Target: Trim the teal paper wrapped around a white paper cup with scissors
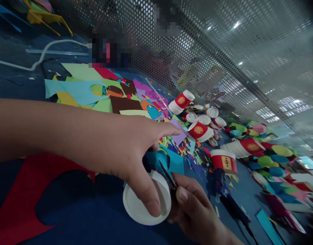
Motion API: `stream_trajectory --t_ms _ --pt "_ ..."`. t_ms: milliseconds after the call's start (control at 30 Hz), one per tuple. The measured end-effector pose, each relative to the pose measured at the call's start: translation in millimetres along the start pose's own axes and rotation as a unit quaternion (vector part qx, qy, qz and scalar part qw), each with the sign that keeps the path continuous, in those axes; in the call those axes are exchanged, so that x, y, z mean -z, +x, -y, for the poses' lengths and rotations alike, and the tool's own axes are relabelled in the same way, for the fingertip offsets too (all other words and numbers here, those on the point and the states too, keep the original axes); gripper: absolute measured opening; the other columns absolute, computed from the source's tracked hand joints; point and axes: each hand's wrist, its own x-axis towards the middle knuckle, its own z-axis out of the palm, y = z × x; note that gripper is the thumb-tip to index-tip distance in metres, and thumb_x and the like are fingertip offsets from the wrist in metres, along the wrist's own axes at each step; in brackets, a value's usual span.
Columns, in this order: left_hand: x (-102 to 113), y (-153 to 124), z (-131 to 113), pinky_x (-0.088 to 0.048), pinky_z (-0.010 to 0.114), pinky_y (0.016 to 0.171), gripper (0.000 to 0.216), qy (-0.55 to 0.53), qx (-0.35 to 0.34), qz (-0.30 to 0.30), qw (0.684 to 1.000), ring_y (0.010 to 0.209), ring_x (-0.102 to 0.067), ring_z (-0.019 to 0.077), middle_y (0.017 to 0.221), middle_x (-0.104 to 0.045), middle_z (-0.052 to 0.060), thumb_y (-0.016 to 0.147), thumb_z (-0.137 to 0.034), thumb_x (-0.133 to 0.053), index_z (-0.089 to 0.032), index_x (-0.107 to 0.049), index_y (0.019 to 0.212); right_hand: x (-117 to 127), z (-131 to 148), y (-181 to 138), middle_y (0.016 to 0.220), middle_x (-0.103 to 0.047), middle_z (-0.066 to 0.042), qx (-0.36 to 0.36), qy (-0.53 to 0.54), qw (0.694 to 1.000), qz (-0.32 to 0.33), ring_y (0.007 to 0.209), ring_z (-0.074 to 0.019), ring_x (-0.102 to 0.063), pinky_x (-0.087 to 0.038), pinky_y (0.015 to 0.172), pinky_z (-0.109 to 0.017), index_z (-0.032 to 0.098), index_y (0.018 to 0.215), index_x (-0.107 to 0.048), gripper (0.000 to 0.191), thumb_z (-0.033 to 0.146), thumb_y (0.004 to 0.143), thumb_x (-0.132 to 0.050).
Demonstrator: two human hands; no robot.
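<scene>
Tilted between the hands is a white paper cup [134, 204], its round end facing me. My left hand [131, 143] reaches over the cup from the left, the thumb pressing on the round end and the index finger stretched out. Blue paper [157, 159] shows on or against the cup's side beneath that hand. Low on the right, my right hand [194, 207] pinches a thin dark pointed blade [168, 174], which lies along the cup's side near the blue paper. The blade's handle is hidden in the fingers.
Coloured paper sheets [77, 90] and scraps spread beyond my left hand. Red-and-white paper cups [201, 131] stand and lie to the right, near a glue gun [224, 190] with a cord. Cut red paper [21, 197] lies at left. Perforated metal mesh [156, 44] rises behind.
</scene>
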Motion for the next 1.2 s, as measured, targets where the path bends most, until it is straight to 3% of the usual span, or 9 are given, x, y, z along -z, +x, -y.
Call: stream_trajectory --t_ms 167,300,467,667,833,933,1000,1100,1200 --pt "-0.1 4.4 1.1 -0.048 0.029 0.089 0.115 0.028 -0.002 0.013 1.000 0.102 -0.067 0.0252 0.102 -0.074 -0.008 0.050 -0.041 -0.091 -0.046 -0.030 0.147 -1.5 0.6 2.9 0.058 -0.038 0.006 0.024 0.121 0.992 0.001 0.047 -0.0067 -0.030 -0.026 0.045 -0.019 0.018 0.080 -0.058 0.041 0.059 0.083 -0.067" --pt "-4.6 5.5 5.5 -0.049 0.029 0.084 0.115 0.016 0.011 -0.012 1.000 0.101 -0.067 0.0253 0.113 -0.070 -0.004 0.048 -0.043 -0.092 -0.047 -0.033 0.146 -2.8 5.0 7.9 0.062 -0.042 0.007 0.091 0.125 0.988 -0.018 0.048 -0.0064 -0.033 -0.029 0.046 -0.018 0.021 0.078 -0.051 0.047 0.058 0.071 -0.079" --pt "-16.7 8.4 14.3 -0.048 0.024 0.077 0.107 -0.076 -0.023 -0.055 0.995 0.095 -0.068 0.0231 0.105 -0.070 -0.003 0.047 -0.044 -0.093 -0.045 -0.043 0.142 -8.6 8.9 14.7 0.093 -0.059 0.000 0.172 0.074 0.977 -0.106 0.086 -0.0137 -0.055 -0.047 0.074 -0.023 0.022 0.084 -0.052 0.036 0.034 0.073 -0.084" --pt "-21.2 14.7 16.6 -0.047 0.031 0.088 0.111 -0.068 -0.028 -0.040 0.996 0.102 -0.064 0.0263 0.106 -0.067 0.002 0.050 -0.048 -0.091 -0.033 -0.038 0.147 -23.5 13.8 23.7 0.062 -0.042 0.010 0.136 0.045 0.981 -0.130 0.053 -0.0045 -0.033 -0.033 0.050 -0.014 0.020 0.071 -0.041 0.043 0.013 0.067 -0.083" --pt "-28.6 16.4 17.4 -0.046 0.037 0.096 0.092 -0.156 -0.051 -0.030 0.986 0.115 -0.058 0.0285 0.123 -0.063 0.007 0.058 -0.048 -0.086 -0.026 -0.044 0.137 -23.8 12.4 27.1 0.067 -0.048 0.009 0.230 0.088 0.948 -0.202 0.058 -0.0057 -0.043 -0.039 0.055 -0.015 0.021 0.073 -0.041 0.044 0.018 0.067 -0.084" --pt "-39.9 18.7 21.7 -0.051 0.034 0.088 0.062 -0.246 -0.061 -0.002 0.967 0.105 -0.063 0.0238 0.113 -0.067 0.005 0.067 -0.044 -0.081 -0.022 -0.052 0.118 -19.0 10.5 27.4 0.074 -0.053 0.007 0.269 0.096 0.924 -0.253 0.068 -0.0088 -0.052 -0.046 0.064 -0.019 0.021 0.076 -0.042 0.045 0.021 0.067 -0.086" --pt "-44.2 21.1 24.6 -0.051 0.030 0.082 0.049 -0.257 -0.057 -0.029 0.964 0.097 -0.064 0.0210 0.106 -0.068 0.005 0.071 -0.041 -0.078 -0.019 -0.055 0.108 -13.9 9.2 26.4 0.078 -0.055 0.005 0.285 0.082 0.917 -0.267 0.073 -0.0110 -0.055 -0.048 0.068 -0.023 0.022 0.077 -0.042 0.045 0.026 0.068 -0.086" --pt "-41.2 23.6 25.7 -0.050 0.026 0.073 0.047 -0.260 -0.038 -0.089 0.961 0.088 -0.064 0.0187 0.099 -0.069 0.004 0.071 -0.042 -0.080 -0.018 -0.057 0.104 -3.1 7.0 22.0 0.072 -0.052 0.004 0.314 -0.007 0.911 -0.265 0.066 -0.0114 -0.051 -0.043 0.063 -0.024 0.021 0.074 -0.045 0.039 0.038 0.079 -0.079" --pt "-33.1 22.9 22.7 -0.049 0.024 0.076 0.047 -0.278 -0.041 -0.128 0.951 0.088 -0.064 0.0174 0.098 -0.071 0.003 0.067 -0.039 -0.084 -0.019 -0.061 0.103 7.1 5.0 15.9 0.060 -0.043 0.005 0.305 -0.089 0.926 -0.205 0.053 -0.0090 -0.038 -0.030 0.050 -0.023 0.019 0.073 -0.053 0.041 0.055 0.083 -0.070"
